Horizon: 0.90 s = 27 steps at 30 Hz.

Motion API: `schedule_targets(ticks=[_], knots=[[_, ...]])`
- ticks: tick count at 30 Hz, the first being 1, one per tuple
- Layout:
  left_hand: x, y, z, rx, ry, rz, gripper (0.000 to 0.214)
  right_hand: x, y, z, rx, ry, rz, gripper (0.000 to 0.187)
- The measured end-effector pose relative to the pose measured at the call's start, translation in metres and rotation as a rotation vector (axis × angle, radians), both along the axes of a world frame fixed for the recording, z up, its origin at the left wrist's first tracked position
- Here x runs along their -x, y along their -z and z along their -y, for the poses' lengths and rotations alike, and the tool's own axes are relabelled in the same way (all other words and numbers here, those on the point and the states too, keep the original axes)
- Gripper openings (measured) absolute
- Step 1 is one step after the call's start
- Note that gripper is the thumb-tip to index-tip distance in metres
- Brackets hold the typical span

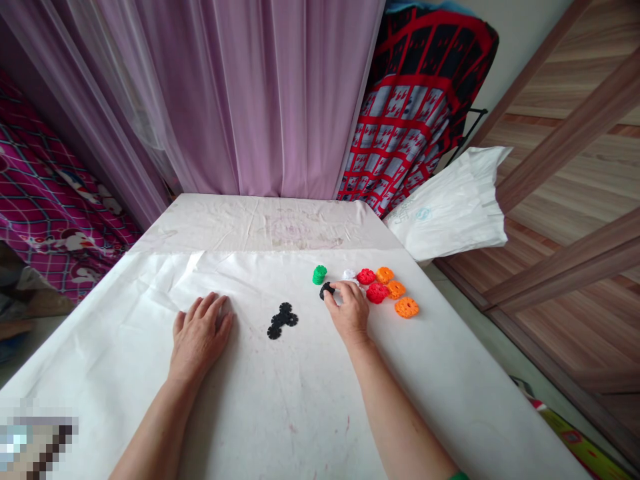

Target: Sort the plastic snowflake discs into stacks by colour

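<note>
My right hand (349,312) pinches a black notched disc (327,291), perhaps more than one, between thumb and fingers at the table's right side. Flat on the cloth, my left hand (199,333) rests with its fingers apart and holds nothing. Several black notched discs (283,319) lie in a loose, overlapping group between my hands. Just beyond the right hand stands a small stack of green discs (319,275). Close to its right are red discs (377,293), partly hidden white discs (349,274) and piles of orange discs (407,307).
A white cloth (260,400) covers the table. A white plastic bag (450,210) hangs at its right edge. Purple curtains (280,100) fall behind the far end. A chair with a red and black patterned cover (400,113) stands at the back right. Wooden doors (575,160) line the right.
</note>
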<state>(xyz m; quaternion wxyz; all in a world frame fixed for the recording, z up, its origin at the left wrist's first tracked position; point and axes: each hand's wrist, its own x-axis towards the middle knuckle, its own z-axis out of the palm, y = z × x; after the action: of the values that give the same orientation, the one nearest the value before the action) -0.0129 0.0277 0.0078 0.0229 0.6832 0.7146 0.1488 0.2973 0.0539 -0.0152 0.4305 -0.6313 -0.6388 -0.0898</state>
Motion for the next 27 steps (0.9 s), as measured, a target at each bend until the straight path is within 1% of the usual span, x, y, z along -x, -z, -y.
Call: schedule_targets(ticks=[4,8,10,12,15,17,18,21,27], knots=[[0.001,0.000,0.000,-0.004,0.001,0.012,0.050,-0.001,-0.002,0.000,-0.016,0.002,0.008,0.018],[0.001,0.001,0.000,-0.010,0.001,0.013,0.049,0.001,-0.008,0.005,-0.052,-0.006,0.010,0.019],[0.001,0.001,0.000,-0.004,0.000,0.008,0.050,0.006,-0.011,0.010,-0.086,-0.044,0.020,0.020],[0.000,0.000,0.000,0.002,-0.001,0.006,0.050,0.016,-0.013,0.015,-0.091,-0.131,0.041,0.019],[-0.001,-0.001,0.000,0.011,-0.004,0.010,0.050,0.036,-0.015,0.024,0.004,-0.296,0.084,0.015],[-0.001,-0.001,0.000,0.012,-0.004,0.014,0.049,0.048,-0.015,0.029,0.107,-0.362,0.106,0.008],[-0.001,-0.001,0.000,0.010,-0.002,0.015,0.049,0.053,-0.015,0.031,0.155,-0.379,0.111,0.007],[-0.001,-0.001,0.000,0.005,0.000,0.013,0.049,0.062,-0.016,0.034,0.258,-0.398,0.109,0.013],[-0.002,-0.004,0.001,0.032,0.002,-0.007,0.052,0.069,-0.016,0.032,0.330,-0.408,0.122,0.017]])
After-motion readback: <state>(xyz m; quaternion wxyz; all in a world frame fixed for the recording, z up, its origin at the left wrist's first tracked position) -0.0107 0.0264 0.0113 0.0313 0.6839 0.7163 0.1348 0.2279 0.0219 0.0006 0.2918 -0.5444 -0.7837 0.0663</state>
